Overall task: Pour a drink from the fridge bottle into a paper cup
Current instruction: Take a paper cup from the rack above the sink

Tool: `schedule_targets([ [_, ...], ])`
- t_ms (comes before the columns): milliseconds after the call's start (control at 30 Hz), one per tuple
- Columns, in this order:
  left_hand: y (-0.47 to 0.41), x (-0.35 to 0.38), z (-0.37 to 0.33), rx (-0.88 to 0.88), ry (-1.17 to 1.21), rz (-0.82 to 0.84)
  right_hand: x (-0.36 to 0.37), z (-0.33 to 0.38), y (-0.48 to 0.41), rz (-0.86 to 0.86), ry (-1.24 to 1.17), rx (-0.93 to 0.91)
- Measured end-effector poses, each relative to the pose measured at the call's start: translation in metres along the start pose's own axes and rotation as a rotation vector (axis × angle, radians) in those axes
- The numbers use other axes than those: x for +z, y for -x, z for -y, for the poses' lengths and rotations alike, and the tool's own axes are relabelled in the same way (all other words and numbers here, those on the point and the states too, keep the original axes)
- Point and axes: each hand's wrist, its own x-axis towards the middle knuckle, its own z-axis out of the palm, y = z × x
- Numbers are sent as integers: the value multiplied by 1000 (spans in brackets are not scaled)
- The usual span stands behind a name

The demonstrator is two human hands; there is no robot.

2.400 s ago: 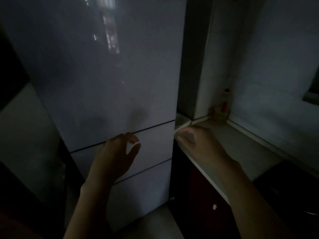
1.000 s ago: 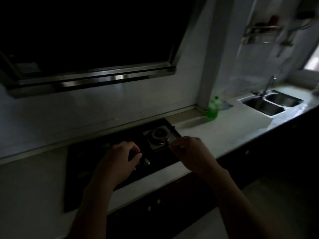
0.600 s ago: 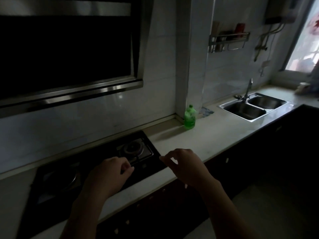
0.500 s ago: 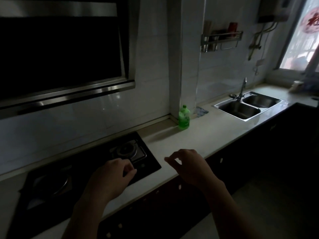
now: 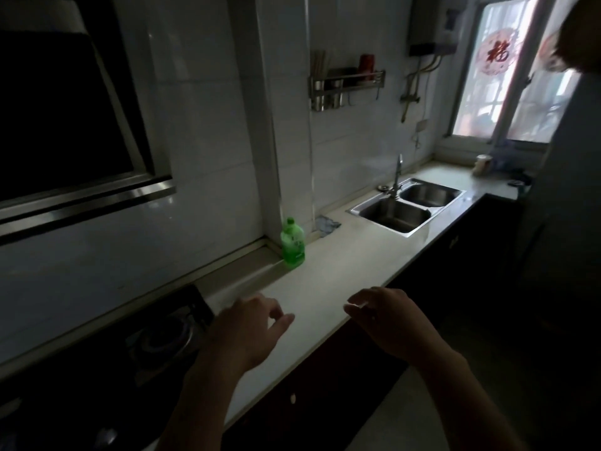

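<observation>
Dim kitchen, seen from the head camera. Far left: range hood (image 5: pixel 65 125) above a dark hob (image 5: pixel 162 340) set into the near-left end of the counter (image 5: pixel 325 271).

Left hand (image 5: pixel 247 333): held over the counter's near edge just right of the hob, fingers loosely curled, thumb forward, holding nothing.

Green bottle (image 5: pixel 292 244): upright and capped on the counter, well apart from both hands, at the foot of the tiled pillar (image 5: pixel 260 125). No fridge is in view, and whether this is the task's bottle cannot be told. It is judged to be thin plastic: light, yielding somewhat to a squeeze, possibly slick. It is best gripped round the mid-body below the shoulder, leaving the cap free for the other hand.

Right hand (image 5: pixel 390 323): over the counter's front edge, fingers bent downward and relaxed, empty.

Between hands and bottle the counter offers open room. Wall and pillar close the far side; the front edge drops to dark cabinets.

Right: double sink (image 5: pixel 406 206) with tap. Far right, near the window: a pale cup-like object (image 5: pixel 484 164), too small to identify as paper. Another person (image 5: pixel 569 190) stands at the right border, narrowing the floor passage.
</observation>
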Motion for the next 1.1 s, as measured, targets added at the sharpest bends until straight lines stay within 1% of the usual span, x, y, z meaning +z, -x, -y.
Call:
schedule_targets([
  [133,-68,3,-23,97,71,-21,-25,-26,-37,-56,54,64],
  [267,-129,1,-35,151,133,-64,-52,-53,-80,-190,82,123],
  [367,-170,9,-42,205,191,-102,-55,-70,-101,-267,54,158],
  [500,-211,28,-61,265,190,-70,-53,-99,-117,-231,122,230],
  [600,-242,40,-79,288,187,-55,-60,-131,-134,-274,114,264],
  [733,-285,58,-110,283,196,-56,-63,-181,-163,-296,40,242],
  [867,-330,78,-153,286,145,-117,-76,-239,-199,-322,-28,194],
  [1100,-410,82,-243,279,124,-198,-149,-326,-257,-379,-52,93],
])
